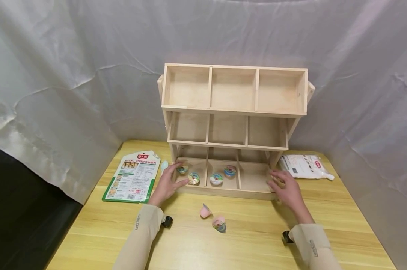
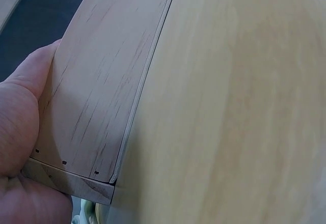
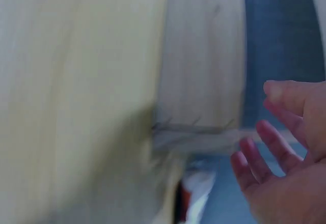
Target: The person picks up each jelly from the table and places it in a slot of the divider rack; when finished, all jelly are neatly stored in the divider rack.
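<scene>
A three-tier wooden rack (image 1: 234, 111) stands on the table. My left hand (image 1: 166, 187) grips the left end of its bottom tray, thumb over the front board (image 2: 102, 81) in the left wrist view. At the tray's right end is my right hand (image 1: 288, 189); the right wrist view has its fingers spread beside the board's corner (image 3: 198, 56), contact unclear. Small lidded cups lie in the bottom tray: two in the left compartment, one yellowish (image 1: 193, 178), and two in the middle, one green-and-white (image 1: 216, 179). Two pink cups (image 1: 205, 212) lie on the table before the rack.
A green-and-white packet (image 1: 132, 178) lies left of the rack, with a pale spoon-like item (image 1: 164, 165) beside it. A white pouch (image 1: 305, 166) is behind my right hand. Grey curtains (image 1: 230, 33) hang behind and at both sides of the table (image 1: 250, 243).
</scene>
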Action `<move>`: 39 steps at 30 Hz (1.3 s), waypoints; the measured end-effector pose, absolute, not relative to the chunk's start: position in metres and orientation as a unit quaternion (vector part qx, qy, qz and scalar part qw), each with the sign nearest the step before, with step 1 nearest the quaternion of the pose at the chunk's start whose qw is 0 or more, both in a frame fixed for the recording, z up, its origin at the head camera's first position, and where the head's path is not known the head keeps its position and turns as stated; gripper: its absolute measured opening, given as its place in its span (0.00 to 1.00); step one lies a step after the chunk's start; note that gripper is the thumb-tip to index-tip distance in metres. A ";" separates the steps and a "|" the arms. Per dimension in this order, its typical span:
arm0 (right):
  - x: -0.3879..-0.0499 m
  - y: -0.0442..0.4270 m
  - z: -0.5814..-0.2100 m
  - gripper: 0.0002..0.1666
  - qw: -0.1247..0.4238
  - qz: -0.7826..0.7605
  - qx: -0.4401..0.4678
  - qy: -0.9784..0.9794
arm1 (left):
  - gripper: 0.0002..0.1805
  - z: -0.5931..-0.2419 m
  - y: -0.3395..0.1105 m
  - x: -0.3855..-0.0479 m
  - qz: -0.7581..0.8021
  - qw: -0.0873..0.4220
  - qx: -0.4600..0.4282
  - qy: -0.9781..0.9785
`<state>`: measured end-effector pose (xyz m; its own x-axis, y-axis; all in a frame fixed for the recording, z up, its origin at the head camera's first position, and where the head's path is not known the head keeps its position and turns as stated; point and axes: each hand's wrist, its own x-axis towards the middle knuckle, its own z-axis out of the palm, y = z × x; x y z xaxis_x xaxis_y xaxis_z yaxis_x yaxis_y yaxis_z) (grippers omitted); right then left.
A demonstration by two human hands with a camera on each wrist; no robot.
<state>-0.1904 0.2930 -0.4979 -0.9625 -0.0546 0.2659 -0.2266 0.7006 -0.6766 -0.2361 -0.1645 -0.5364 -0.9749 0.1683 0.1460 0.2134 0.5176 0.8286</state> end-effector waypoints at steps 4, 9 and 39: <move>-0.185 0.276 -0.488 0.22 0.135 0.375 0.087 -0.913 | 0.44 -0.536 -0.165 -0.235 -0.481 0.023 -0.109 -0.870; -0.172 0.249 -0.483 0.22 0.126 0.399 0.114 -0.901 | 0.45 -0.536 -0.164 -0.234 -0.479 0.020 -0.106 -0.871; -0.118 0.162 -0.507 0.27 -0.101 0.411 0.248 -0.872 | 0.45 -0.536 -0.163 -0.235 -0.480 0.023 -0.104 -0.871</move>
<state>-0.1183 0.1617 -0.5071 -0.8571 -0.5144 0.0277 -0.3487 0.5397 -0.7663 -0.2345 -0.1626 -0.5356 -0.9775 0.1586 0.1388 0.2020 0.5180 0.8312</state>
